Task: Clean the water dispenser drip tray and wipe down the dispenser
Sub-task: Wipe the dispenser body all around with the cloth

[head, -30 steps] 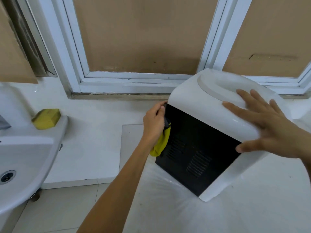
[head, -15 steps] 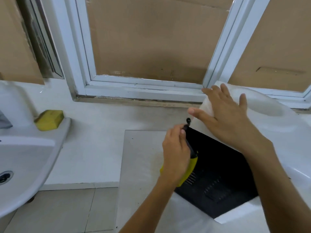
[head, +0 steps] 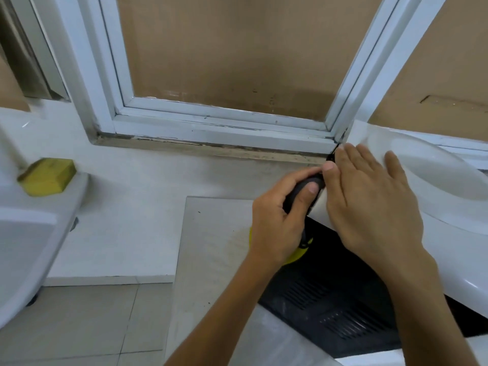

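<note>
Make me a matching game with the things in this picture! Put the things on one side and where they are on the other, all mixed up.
Things:
1. yellow rectangular sponge
2. black-and-yellow handled tool
3. white plastic water dispenser
4. black vented back panel

Places:
A. under the flat right hand
B. on the white basin's rim
C. gripped in the left hand
D. lower down the dispenser, below both hands

Pairs: 1-B, 2-C, 3-A, 4-D

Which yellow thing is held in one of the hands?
The yellow-and-black tool, gripped by the left hand against the dispenser. The yellow sponge sits untouched on the sink's rim.
</note>
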